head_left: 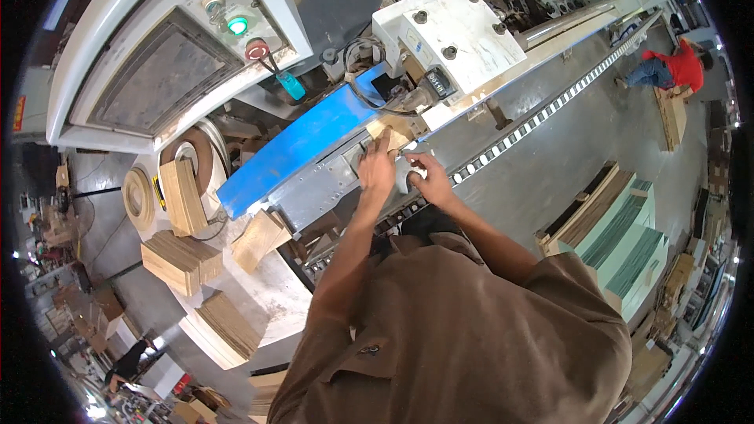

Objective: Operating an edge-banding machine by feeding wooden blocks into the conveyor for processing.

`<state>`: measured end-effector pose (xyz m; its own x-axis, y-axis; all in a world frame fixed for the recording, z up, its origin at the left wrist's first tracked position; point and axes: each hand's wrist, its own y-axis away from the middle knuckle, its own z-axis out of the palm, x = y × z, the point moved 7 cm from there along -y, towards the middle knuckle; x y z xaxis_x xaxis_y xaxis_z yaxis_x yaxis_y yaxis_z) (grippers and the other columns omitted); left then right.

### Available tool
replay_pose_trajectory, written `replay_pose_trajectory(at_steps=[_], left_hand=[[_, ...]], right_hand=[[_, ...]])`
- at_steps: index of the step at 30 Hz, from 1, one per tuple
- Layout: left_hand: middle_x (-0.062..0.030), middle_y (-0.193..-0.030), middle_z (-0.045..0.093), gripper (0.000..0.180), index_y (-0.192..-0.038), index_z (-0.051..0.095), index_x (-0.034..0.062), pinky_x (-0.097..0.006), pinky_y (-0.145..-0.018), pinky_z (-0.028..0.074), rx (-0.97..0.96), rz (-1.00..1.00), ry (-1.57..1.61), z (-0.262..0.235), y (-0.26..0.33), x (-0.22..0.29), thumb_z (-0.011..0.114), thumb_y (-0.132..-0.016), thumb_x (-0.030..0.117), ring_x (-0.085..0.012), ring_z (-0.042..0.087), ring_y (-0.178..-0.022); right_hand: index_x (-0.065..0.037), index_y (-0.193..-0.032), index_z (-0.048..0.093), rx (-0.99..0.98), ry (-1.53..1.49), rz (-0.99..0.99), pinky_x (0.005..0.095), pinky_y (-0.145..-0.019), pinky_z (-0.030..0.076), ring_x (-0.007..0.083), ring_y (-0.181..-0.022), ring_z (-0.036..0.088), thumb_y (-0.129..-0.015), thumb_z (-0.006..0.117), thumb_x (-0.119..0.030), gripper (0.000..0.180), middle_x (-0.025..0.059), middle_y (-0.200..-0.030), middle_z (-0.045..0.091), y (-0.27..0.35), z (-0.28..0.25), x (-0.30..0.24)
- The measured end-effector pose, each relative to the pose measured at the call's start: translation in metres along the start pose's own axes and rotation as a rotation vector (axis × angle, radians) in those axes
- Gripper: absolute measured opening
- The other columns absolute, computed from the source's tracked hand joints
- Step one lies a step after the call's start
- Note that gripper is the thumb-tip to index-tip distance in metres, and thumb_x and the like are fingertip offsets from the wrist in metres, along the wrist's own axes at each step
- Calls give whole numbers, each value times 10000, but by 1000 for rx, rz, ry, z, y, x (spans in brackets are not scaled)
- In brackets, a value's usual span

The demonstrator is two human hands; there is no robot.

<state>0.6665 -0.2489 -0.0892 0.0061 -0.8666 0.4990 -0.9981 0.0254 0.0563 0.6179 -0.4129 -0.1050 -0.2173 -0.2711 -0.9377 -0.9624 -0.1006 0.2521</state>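
Note:
My left hand (pixel 378 169) lies on the machine's metal bed, its fingers stretched forward onto a small light wooden piece (pixel 390 133). That piece sits at the mouth of the machine, beside the blue guard (pixel 302 145) and just below a dark motor-like part (pixel 437 83). To the right, my right hand (pixel 432 181) hovers at the bed's near edge. Its fingers are bent, with a gap between thumb and forefinger, and I see nothing held there. A pale grey shape between the two hands is too small to make out. Flat metal plate (pixel 314 195) extends left of my left hand.
A control panel (pixel 169 63) with a lit green button stands at the upper left. Stacks of wooden strips (pixel 181 261) rest on a white table (pixel 287 314) at left. A chain conveyor (pixel 542 116) runs along the right side. Green-edged boards (pixel 620 232) and a person in red (pixel 682 69) are farther right.

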Motion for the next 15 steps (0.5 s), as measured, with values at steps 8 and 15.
replay_pose_trajectory(at_steps=[8,15], left_hand=[[-126,-1102,757,226,-1120,757,117,-464,-940,519,95,-99,70,-95,69,-70,703,-942,244,-339,727,-1008],[-185,-1146,720,606,-1211,709,80,-531,-1005,485,269,-439,-324,-204,185,-223,884,-766,452,-404,660,-1109]], right_hand=[[-137,-1172,749,-22,720,-122,459,-914,561,342,-1080,687,-919,703,-321,316,95,-1143,739,-3,-36,37],[-173,-939,761,144,777,-183,458,-785,578,316,-918,733,-913,708,-358,194,35,-965,770,-2,-45,26]])
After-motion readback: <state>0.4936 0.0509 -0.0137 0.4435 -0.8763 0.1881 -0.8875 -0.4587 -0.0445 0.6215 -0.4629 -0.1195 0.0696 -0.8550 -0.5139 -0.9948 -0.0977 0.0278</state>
